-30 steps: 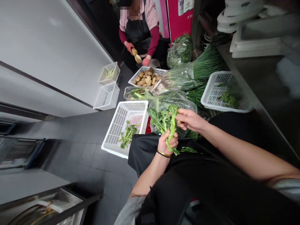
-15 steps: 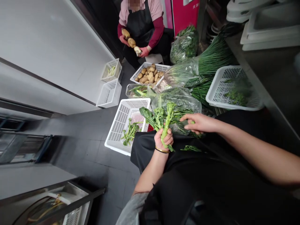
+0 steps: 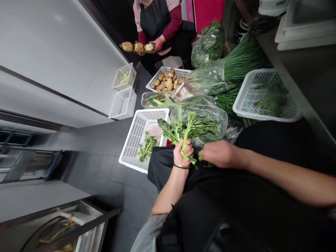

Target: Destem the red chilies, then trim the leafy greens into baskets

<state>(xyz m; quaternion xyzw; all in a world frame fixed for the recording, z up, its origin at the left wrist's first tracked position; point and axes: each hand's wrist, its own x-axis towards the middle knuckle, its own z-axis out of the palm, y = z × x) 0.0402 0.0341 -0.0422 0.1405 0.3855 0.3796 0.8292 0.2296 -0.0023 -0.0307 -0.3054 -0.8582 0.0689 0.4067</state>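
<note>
Upright in my left hand [image 3: 183,151] is a small bunch of broccolini [image 3: 189,127], fingers wrapped round the stalks. Its heads and leaves rise above the fist and the cut stem ends stick out below. Just right of those ends, my right hand [image 3: 223,154] is closed and smeared by motion, with a small green piece [image 3: 201,157] at its fingertips. On the left, a white basket [image 3: 130,140] holds several broccolini stems [image 3: 147,147]. Beyond my hands lies a clear plastic bag [image 3: 220,113] of leafy greens.
Opposite sits a person [image 3: 157,21] handling potatoes, behind a basket of potatoes [image 3: 168,81]. Bagged green onions [image 3: 236,59] and a white basket with greens [image 3: 240,105] are at right. A metal table edge [image 3: 296,91] borders the right side; smaller white baskets [image 3: 123,103] stand by the wall.
My right hand has moved down and left, closer to the stem ends, its fingers now curled in. My left hand keeps the broccolini nearly in place. The person opposite has shifted the potatoes leftward.
</note>
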